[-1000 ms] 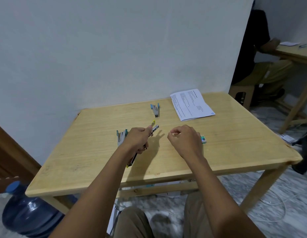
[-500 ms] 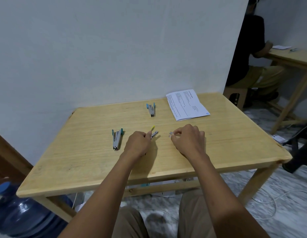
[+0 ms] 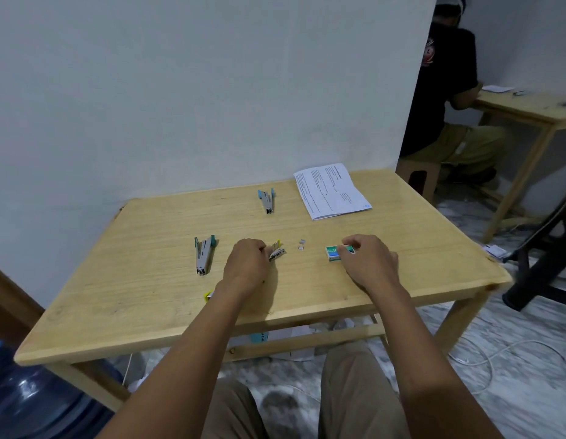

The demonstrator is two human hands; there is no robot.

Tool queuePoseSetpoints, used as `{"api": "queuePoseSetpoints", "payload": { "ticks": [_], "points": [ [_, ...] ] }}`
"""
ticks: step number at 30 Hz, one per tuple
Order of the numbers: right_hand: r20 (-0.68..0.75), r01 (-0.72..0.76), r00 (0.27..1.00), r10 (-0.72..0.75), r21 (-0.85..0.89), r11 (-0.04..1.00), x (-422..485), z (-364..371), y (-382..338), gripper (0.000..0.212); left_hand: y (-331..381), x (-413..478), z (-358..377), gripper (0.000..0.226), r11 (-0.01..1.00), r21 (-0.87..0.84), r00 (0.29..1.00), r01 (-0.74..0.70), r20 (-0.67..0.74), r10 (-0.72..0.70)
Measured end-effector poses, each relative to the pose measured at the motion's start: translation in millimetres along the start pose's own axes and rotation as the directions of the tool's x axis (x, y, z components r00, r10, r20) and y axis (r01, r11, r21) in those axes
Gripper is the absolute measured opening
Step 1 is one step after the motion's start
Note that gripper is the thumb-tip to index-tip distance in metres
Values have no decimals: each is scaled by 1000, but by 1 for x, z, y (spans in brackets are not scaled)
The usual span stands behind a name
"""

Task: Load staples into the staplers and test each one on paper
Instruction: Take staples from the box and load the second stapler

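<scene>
My left hand (image 3: 246, 264) grips a yellow-trimmed stapler (image 3: 276, 251) that lies on the wooden table (image 3: 142, 299); its tail shows under my wrist. My right hand (image 3: 368, 259) rests its fingers on a small green staple box (image 3: 333, 252). Two small staple strips (image 3: 301, 244) lie between my hands. A teal stapler (image 3: 204, 253) lies opened to the left, and another teal stapler (image 3: 267, 201) lies farther back. A printed sheet of paper (image 3: 330, 191) sits at the back right of the table.
A white wall stands right behind the table. A blue water jug (image 3: 28, 403) sits on the floor at the lower left. A person sits at a second table (image 3: 528, 109) to the right, with a dark chair (image 3: 541, 264) and cables on the floor.
My right hand moved right from the stapler's tip to the staple box, leaving two staple strips on the table. My left hand lowered the yellow stapler onto the table.
</scene>
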State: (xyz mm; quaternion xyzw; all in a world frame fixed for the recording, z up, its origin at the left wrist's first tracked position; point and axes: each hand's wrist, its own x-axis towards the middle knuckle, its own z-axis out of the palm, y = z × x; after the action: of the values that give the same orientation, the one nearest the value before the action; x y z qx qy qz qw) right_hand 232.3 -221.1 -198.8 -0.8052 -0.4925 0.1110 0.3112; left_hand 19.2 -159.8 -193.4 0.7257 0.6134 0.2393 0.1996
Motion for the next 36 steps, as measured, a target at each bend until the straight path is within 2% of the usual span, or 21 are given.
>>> {"api": "queuePoseSetpoints", "payload": {
  "ticks": [4,7,9,11,12,13,15,17,19,23,29,32,36],
  "points": [
    [-58,-44,997,41,-42,998,-2,-2,1,42,-3,3,-3,31,1000,11,1000,-8,1,8],
    [-67,-97,994,91,-97,991,-4,-4,7,45,-6,4,-2,38,999,40,1000,-11,-21,12],
    [-53,-87,995,82,-111,990,-5,-4,9,41,-5,0,0,40,984,177,996,-29,-80,44],
    [-62,-73,996,67,-111,991,-5,-3,9,40,4,-7,2,38,948,309,977,-81,-162,136],
    [-72,-70,995,62,-114,991,-6,-3,9,39,11,-11,4,38,938,320,963,-133,-183,199],
    [-81,-69,995,60,-121,990,-6,-2,9,39,19,-16,7,39,930,306,949,-202,-173,263],
    [-87,-66,995,55,-130,989,-7,-1,9,39,35,-23,19,45,913,243,933,-329,-69,354],
    [-78,-60,996,51,-114,992,-8,-1,10,39,48,-26,35,52,908,192,928,-373,55,370],
    [-67,-54,997,48,-90,994,-9,-1,11,37,56,-26,48,53,931,136,939,-338,116,324],
    [-19,-38,999,37,-54,998,-7,-4,14,30,60,-21,59,43,966,0,963,-259,70,259],
    [28,-39,999,41,-56,998,-3,-6,16,28,56,-15,56,32,967,-167,970,-193,116,213],
    [37,-40,998,42,-67,997,-3,-7,15,28,53,-13,49,23,963,-172,961,-207,151,233],
    [65,-73,995,77,-60,995,-1,-11,14,26,50,-13,43,22,960,-181,958,-213,156,241]
  ]
}}
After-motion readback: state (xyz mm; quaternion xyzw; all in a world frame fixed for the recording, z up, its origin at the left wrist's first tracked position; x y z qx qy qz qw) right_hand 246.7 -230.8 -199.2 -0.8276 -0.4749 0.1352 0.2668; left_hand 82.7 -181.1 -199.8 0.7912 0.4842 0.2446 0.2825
